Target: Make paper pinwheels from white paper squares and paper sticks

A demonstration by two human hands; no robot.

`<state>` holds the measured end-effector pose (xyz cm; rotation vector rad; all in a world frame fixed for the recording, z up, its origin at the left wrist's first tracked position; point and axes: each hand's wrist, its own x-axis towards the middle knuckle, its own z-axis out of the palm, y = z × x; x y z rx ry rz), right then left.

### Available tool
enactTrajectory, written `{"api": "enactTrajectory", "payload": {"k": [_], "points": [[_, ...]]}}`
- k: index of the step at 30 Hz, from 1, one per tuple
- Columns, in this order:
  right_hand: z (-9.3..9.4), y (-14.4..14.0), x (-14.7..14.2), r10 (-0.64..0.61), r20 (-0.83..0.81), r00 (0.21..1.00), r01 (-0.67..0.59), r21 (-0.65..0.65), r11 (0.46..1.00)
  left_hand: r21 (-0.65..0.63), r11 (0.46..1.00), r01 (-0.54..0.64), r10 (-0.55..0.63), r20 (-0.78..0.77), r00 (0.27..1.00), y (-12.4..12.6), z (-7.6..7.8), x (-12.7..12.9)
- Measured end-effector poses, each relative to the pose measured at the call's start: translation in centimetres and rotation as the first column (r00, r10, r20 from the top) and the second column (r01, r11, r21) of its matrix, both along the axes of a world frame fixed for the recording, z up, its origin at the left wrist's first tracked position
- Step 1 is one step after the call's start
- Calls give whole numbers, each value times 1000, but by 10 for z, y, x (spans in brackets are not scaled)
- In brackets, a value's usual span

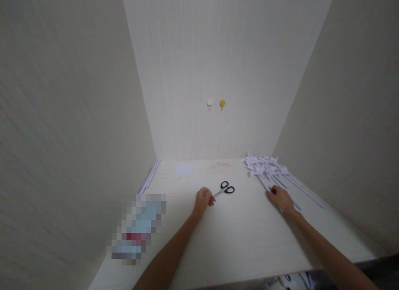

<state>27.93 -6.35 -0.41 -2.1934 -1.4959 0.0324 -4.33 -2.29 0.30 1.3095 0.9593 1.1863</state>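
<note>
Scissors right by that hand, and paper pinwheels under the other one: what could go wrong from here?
1. The left hand sits at the blade end of the scissors, not the black handles, so a careless grab might nick a finger.
2. The right hand rests on the thin sticks of the paper pinwheels; pressing or dragging could bend the sticks or crumple the folded paper.
3. The pinwheels lie in a loose, overlapping pile, so pulling one out might snag or scatter the rest.

Both forearms bare, no sleeves in view. Left hand (204, 199) and right hand (281, 197): dark red nail polish. No rings or watch seen.
</note>
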Motion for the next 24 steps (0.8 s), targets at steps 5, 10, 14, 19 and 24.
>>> {"api": "enactTrajectory", "payload": {"k": [5,10,14,19,24], "points": [[2,-3,3,11,58,998,-8,-47,999,-12,1000,7,-7,14,1000,0,1,0],[5,-4,1,-1,75,997,7,-82,997,-21,1000,7,-7,19,1000,-1,2,0],[4,-3,1,-9,60,998,15,-91,996,-29,1000,5,-4,24,1000,-2,3,0],[3,-1,4,-26,46,999,31,-106,994,-35,999,7,-6,35,999,-2,3,0],[7,-3,2,-32,31,999,34,-82,996,-36,999,3,-2,30,1000,-2,5,1]]}}
